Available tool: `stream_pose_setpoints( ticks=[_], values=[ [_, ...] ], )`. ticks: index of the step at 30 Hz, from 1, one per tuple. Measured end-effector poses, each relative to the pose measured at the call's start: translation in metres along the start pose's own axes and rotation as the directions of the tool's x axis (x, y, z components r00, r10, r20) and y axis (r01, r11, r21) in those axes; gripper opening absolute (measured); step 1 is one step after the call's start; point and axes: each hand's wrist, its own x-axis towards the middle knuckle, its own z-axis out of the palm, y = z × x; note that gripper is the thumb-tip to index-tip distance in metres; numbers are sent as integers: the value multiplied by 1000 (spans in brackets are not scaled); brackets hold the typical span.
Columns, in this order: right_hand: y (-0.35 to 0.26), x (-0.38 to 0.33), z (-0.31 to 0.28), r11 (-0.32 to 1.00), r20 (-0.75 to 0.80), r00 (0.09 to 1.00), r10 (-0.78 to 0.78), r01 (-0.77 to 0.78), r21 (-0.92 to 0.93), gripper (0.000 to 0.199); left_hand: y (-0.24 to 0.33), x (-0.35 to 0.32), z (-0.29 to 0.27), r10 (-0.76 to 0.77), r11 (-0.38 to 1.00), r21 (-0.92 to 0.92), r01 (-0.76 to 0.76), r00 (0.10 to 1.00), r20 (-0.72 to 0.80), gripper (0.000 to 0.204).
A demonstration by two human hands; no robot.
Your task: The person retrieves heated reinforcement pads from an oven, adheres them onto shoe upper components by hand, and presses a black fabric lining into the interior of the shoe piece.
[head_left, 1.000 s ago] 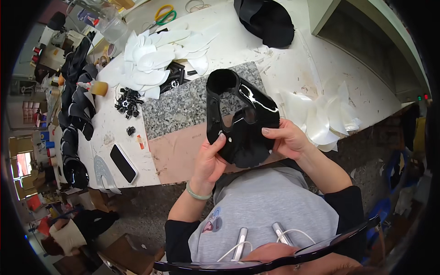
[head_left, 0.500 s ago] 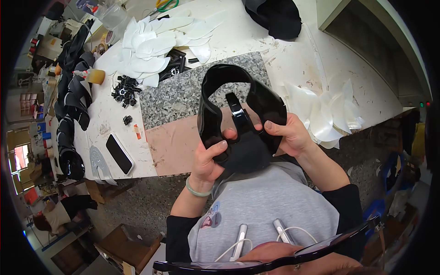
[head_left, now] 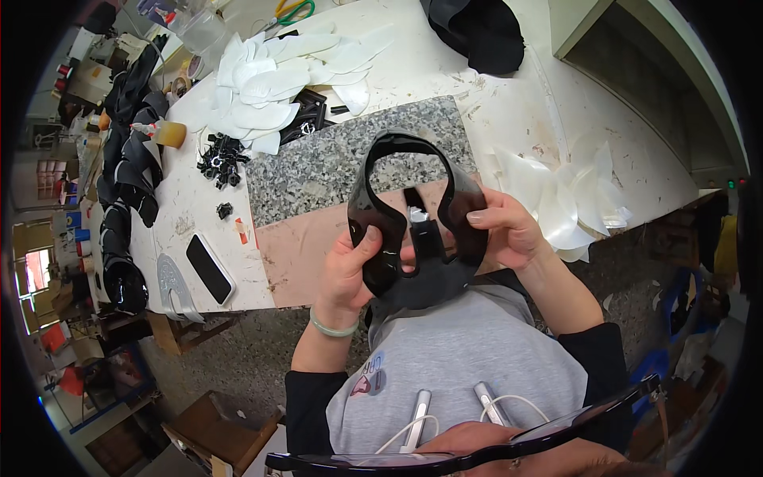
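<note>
**A:** Going left to right: the row of black shoe pieces down the bench's far left edge is being left alone, same for the dark phone lying flat near the bench edge. The white cut-out pieces and the little heap of black buckles are sitting where they were a second ago too.

**B:** So the only real change is being made in the middle?

**A:** Yep. The glossy black shoe upper is being held up over the granite slab and the pink sheet, close in front of the chest, not resting on anything. Compared with a second ago it's being raised and turned more face-on, so the big loop opening is now being shown at the top and the centre strap is being brought into view with something small and pale behind it, too small to make out.

**B:** And the hands?

**A:** The left hand is being kept closed on the upper's left side, thumb pressed over the shiny edge. The right hand is being kept clamped on the right side, fingers curled across the front. Both grips are being shifted slightly higher than before. It's looking like the piece is being checked or worked at the strap. The pale translucent pieces to the right are being left untouched.
</note>
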Motion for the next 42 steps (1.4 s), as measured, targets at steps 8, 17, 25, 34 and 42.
stream_pose_setpoints(
  ticks=[8, 17, 25, 34, 42],
  values=[
    [-6, 16, -4, 999, 130, 991, -39, 42, -23, 22, 17, 8, 24, 17, 999, -28, -19, 998, -54, 27],
    [-25, 31, 24, 554, -23, 699, -715, 546, -628, 44, 17, 18, 34, 278, 961, 17, -277, 959, -56, 31],
    [-18, 41, 74, -139, 591, 669, -452, 601, -787, 40, 12, 25, 59, 315, 949, 58, -311, 943, -106, 31],
    [-27, 37, 66, 66, 572, 798, -189, 592, -803, 21, 35, 14, 54, 343, 939, -2, -344, 938, -48, 31],
    [-50, 30, 100, -133, 769, 607, -202, 760, -635, 26, 53, 20, 55, 499, 859, -17, -512, 829, 251, 37]
  ],
)
